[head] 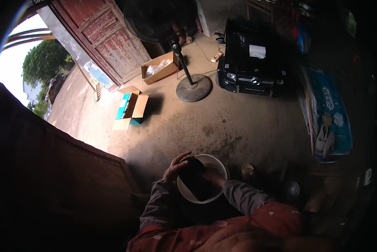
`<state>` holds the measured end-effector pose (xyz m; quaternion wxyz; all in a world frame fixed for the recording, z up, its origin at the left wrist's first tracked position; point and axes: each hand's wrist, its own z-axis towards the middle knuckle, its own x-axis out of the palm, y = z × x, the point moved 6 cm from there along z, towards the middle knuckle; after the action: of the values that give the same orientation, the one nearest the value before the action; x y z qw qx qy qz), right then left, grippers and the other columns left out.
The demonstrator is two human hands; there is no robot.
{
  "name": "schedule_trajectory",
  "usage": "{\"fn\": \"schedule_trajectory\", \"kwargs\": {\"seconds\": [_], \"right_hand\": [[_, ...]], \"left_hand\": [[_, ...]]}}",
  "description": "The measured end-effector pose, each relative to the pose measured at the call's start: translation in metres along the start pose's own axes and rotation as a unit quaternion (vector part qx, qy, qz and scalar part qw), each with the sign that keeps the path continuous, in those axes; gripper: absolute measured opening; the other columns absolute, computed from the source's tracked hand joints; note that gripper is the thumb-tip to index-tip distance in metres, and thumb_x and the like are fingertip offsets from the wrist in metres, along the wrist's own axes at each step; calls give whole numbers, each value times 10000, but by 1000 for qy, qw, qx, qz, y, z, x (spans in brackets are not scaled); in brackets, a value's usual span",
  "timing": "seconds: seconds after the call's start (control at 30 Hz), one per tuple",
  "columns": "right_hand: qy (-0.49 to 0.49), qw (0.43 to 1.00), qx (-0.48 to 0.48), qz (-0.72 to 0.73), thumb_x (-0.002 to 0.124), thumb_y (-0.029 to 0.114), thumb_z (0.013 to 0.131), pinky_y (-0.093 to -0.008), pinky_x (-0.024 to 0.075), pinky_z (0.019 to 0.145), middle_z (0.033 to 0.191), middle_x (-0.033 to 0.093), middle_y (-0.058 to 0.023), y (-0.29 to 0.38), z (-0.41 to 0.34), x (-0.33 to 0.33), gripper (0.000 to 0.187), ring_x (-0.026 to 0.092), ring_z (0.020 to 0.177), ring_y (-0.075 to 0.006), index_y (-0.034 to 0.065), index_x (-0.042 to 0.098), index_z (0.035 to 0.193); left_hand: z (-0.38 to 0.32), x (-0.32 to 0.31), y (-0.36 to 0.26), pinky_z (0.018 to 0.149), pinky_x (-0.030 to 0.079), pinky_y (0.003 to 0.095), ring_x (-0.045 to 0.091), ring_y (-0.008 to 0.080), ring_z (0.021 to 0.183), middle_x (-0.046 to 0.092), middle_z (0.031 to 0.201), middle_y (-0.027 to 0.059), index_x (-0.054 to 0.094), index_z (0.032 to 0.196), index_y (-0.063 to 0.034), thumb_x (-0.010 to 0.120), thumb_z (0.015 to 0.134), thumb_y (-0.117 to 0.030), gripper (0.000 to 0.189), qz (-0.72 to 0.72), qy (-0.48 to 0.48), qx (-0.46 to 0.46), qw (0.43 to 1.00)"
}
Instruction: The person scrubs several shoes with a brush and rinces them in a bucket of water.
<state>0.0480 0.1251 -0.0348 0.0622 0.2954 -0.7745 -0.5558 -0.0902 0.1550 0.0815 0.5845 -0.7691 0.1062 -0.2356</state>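
Observation:
A white round basin or bucket (225, 169) stands low before me. A long dark object (194, 181) slants across it, too shadowed to name for certain. My left hand (176, 167) grips the upper left end of this object at the rim, thumb over its top. Inside the basin, my right hand (213, 175) reaches against the object's right side. Its fingers are lost in shadow, so I cannot tell whether they hold anything.
Ahead stands a pedestal fan (194, 88), beside an open cardboard box (141, 105) and another box (161, 73). A black toy car (254, 72) is at upper right. Blue plastic packaging (330, 104) lies right, a slipper (247, 171) beside the basin. A wooden panel (90, 170) borders my left.

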Motion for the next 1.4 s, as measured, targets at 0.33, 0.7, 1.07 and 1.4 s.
{"fn": "schedule_trajectory", "kwargs": {"seconds": [0.33,0.7,1.07,1.4], "right_hand": [[-37,940,130,314,651,253,867,-313,488,843,1104,608,-84,-76,6,29,465,591,986,-186,-18,528,1223],[45,890,189,412,632,270,879,-334,462,947,1174,580,-79,-59,25,70,503,569,1068,-198,53,463,1300],[75,858,258,437,664,330,850,-354,480,937,1143,633,-83,-65,33,51,465,610,1032,-203,73,554,1221],[-69,874,202,436,562,542,863,-397,489,904,1098,649,-88,5,5,31,546,622,997,-230,90,587,1168]], "left_hand": [[21,-46,75,831,491,373,633,318,980,660,1000,204,624,1058,7,651,844,-310,383,225,-210,23,951],[-8,-83,78,788,479,464,625,403,899,660,936,221,554,1020,-2,664,824,-376,437,255,-332,-84,904],[-21,-85,88,908,459,391,578,343,1091,592,1158,238,428,1293,11,672,793,-344,661,99,-318,-41,942],[-42,-27,101,787,510,324,612,212,936,571,1130,166,358,1310,39,719,809,-311,709,-393,-161,-69,903]]}}
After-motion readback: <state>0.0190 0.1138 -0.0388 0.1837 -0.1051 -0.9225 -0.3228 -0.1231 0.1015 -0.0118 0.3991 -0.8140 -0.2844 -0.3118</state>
